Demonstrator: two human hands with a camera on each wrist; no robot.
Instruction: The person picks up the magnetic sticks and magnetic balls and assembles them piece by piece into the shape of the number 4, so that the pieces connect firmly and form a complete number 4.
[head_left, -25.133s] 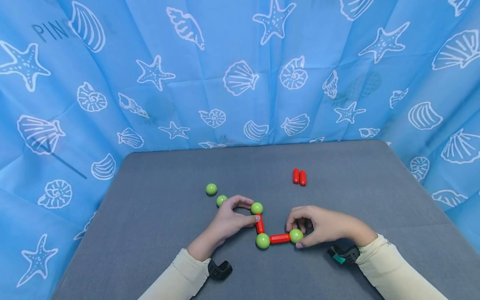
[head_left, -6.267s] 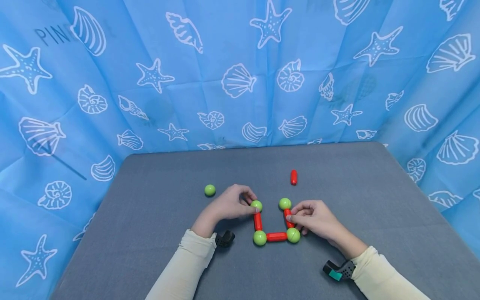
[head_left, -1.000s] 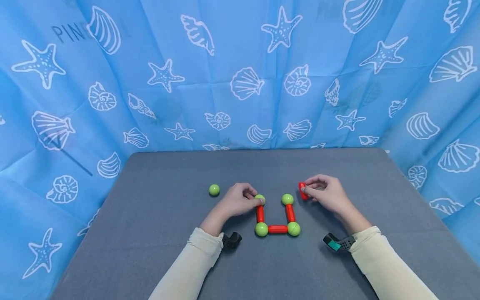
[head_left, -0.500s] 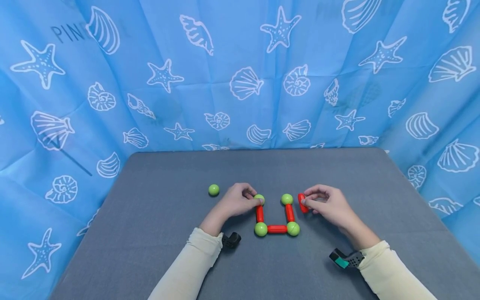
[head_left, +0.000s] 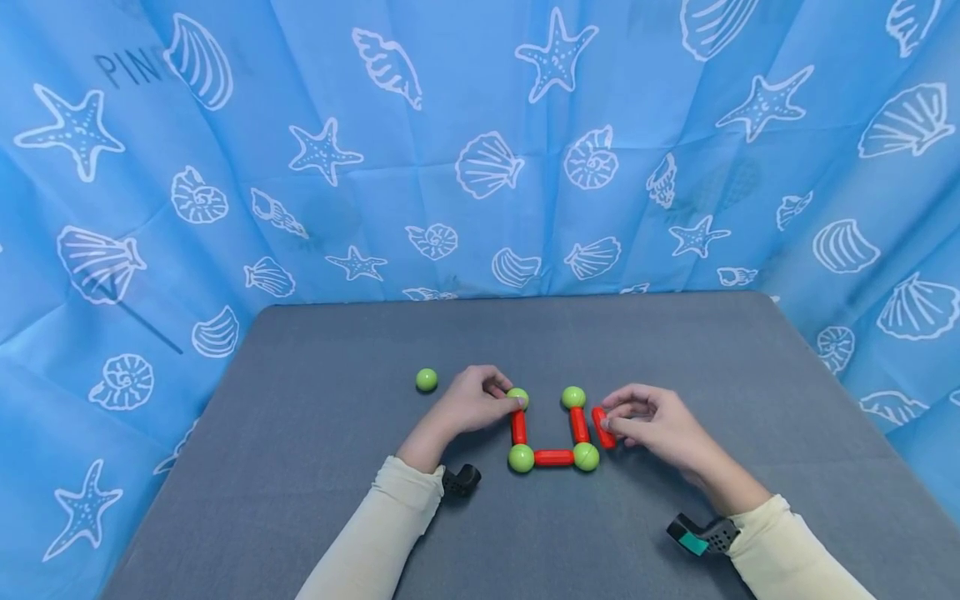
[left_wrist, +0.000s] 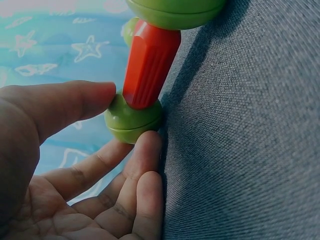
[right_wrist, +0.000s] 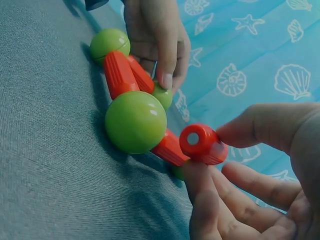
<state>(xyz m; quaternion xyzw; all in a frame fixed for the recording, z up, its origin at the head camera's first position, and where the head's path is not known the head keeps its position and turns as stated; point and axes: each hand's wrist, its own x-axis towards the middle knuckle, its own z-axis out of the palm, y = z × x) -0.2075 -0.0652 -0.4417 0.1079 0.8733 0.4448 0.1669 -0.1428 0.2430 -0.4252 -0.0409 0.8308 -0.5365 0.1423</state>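
Observation:
Green balls and red magnetic rods form a U with its mouth facing the curtain. My left hand (head_left: 472, 404) pinches the green ball (left_wrist: 131, 119) at the U's far left end between thumb and fingers. A red rod (left_wrist: 151, 65) runs from that ball to the near left ball (head_left: 521, 457). Another rod (head_left: 553, 457) spans the near side, and a third (head_left: 579, 425) leads up to the far right ball (head_left: 573, 397). Just right of the U, my right hand (head_left: 652, 421) holds a loose red rod (right_wrist: 200, 142), its pale round end showing in the right wrist view.
A single green ball (head_left: 427, 380) lies left of the U, behind my left hand. The grey table (head_left: 337, 350) ends at a blue curtain (head_left: 420, 192) printed with shells and starfish. Dark bands with black units sit at both wrists.
Over the last second my right hand brings the loose rod nearer to me along the U's right side; my left hand stays. Since the oldest frame, the U has gained its right side.

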